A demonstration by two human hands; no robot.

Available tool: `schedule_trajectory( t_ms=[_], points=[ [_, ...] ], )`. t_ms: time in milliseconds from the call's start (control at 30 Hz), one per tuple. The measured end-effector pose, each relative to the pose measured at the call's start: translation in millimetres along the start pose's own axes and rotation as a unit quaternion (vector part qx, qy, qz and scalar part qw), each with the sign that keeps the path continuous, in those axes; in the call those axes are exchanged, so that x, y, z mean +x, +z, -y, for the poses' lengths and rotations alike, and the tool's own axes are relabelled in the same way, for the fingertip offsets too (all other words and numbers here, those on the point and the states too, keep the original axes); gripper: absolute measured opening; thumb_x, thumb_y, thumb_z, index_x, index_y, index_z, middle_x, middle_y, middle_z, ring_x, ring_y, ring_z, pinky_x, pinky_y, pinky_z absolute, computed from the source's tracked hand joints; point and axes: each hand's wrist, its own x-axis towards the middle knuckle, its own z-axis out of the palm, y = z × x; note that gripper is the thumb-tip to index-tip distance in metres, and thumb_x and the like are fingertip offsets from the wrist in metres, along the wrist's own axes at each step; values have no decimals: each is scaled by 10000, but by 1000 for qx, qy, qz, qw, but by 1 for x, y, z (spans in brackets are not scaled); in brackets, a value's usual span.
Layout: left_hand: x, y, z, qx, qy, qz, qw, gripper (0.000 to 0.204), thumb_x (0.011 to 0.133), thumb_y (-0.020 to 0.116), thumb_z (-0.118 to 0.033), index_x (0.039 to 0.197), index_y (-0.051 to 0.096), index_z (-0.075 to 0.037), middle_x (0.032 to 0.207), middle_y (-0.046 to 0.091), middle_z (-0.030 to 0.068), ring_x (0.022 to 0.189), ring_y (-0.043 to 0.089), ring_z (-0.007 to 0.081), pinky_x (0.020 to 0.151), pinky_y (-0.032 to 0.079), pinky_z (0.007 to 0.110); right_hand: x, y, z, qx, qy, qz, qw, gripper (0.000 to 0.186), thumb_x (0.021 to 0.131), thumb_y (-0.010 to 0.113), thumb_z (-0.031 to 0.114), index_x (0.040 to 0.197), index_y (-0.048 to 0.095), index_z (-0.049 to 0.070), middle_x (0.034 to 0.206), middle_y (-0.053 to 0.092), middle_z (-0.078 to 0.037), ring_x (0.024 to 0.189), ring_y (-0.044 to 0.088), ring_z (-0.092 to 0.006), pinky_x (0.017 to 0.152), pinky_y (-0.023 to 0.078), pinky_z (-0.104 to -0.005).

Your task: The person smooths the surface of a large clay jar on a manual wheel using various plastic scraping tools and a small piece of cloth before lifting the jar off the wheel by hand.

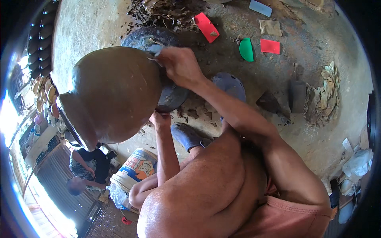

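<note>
A large, round brown clay pot (117, 95) with a flared rim fills the left of the view. Its rim points to the lower left, and its base meets a dark round turntable (174, 99). My right hand (180, 65) is closed in a pinch near the pot's base, on a small thin piece with a pale edge that touches or nearly touches the clay. What kind of tool it is cannot be made out. Below the pot, my left hand (160, 120) has curled fingers by the turntable's edge. The pot partly hides those fingers.
Wet clay scraps (158, 14) lie beyond the turntable. Red (206, 27) and green (246, 50) flat pieces are on the floor, with crumpled dry leaves (323, 95) farther right. A bucket (137, 166) stands near my left elbow; another person (85, 170) sits behind it.
</note>
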Motion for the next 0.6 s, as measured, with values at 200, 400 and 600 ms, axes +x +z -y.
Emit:
schedule_trajectory(
  t_ms=[200,400,600],
  points=[
    [-27,11,3,-38,-7,20,999,474,1098,434,-504,1424,547,-179,1373,630,67,1157,663,283,909,588,446,-35,-19,47,45,-11,17,999,185,837,683,-14,999,758,37,827,696,-148,733,695,-329,664,542,-394],
    [-32,18,7,-67,-37,-21,997,540,1102,403,-558,1468,512,-178,1428,605,73,1256,627,316,1002,553,521,62,-10,59,6,-148,-41,988,202,822,707,1,1012,760,43,834,700,-138,745,698,-327,678,555,-403],
    [-49,34,17,-47,-37,-63,996,535,1089,415,-544,1495,490,-203,1503,553,56,1344,562,296,1066,488,557,34,-12,62,-19,-195,-19,981,237,776,723,-27,999,763,43,924,719,-140,813,710,-333,723,573,-408]
  ],
)
